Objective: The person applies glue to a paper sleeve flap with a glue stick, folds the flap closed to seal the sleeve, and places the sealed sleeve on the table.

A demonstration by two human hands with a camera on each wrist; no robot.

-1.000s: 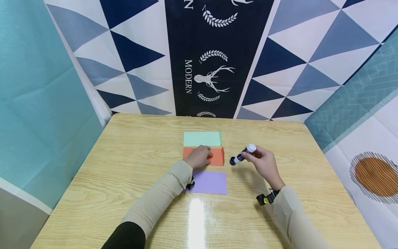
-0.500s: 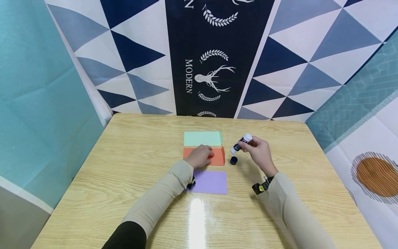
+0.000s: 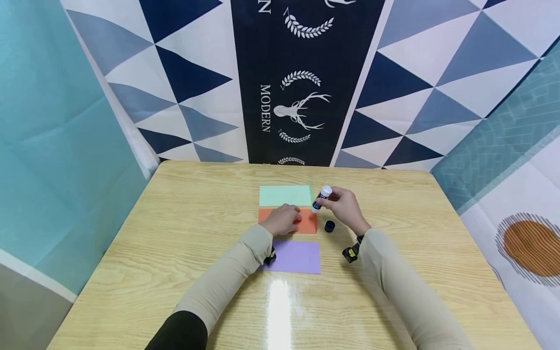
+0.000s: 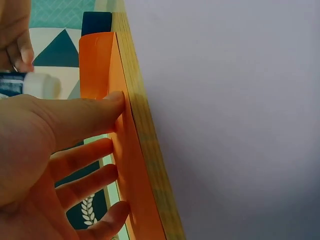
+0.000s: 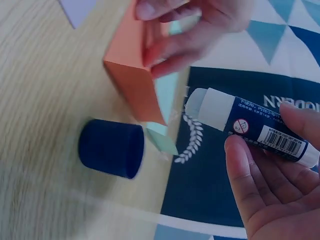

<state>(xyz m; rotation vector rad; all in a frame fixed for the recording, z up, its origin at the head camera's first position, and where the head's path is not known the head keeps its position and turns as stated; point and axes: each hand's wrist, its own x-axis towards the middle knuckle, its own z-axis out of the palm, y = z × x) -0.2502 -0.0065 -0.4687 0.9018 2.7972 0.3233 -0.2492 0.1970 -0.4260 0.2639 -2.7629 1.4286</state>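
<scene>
In my right hand [image 3: 345, 208] I pinch an uncapped glue stick [image 3: 321, 199], its white end tilted down beside the right edge of the orange folded paper [image 3: 309, 221]. In the right wrist view the translucent glue tip [image 5: 195, 103] shows, apart from the paper. My left hand [image 3: 282, 219] rests on that orange paper; the left wrist view has its thumb and spread fingertips [image 4: 114, 102] touching the sheet. Part of the orange paper is hidden under this hand. The dark blue cap [image 3: 329, 226] stands on the table just right of the orange paper.
A mint green folded paper [image 3: 285, 195] lies right behind the orange one. A flat purple sheet [image 3: 297, 256] lies nearer to me, partly covered by my left wrist. Everything is on a pale wooden table [image 3: 197, 204], with a patterned cloth behind it.
My right hand has lifted the glue stick away from its cap and carried it left to the orange paper's edge. The cap stays standing on the table. My left hand keeps its place.
</scene>
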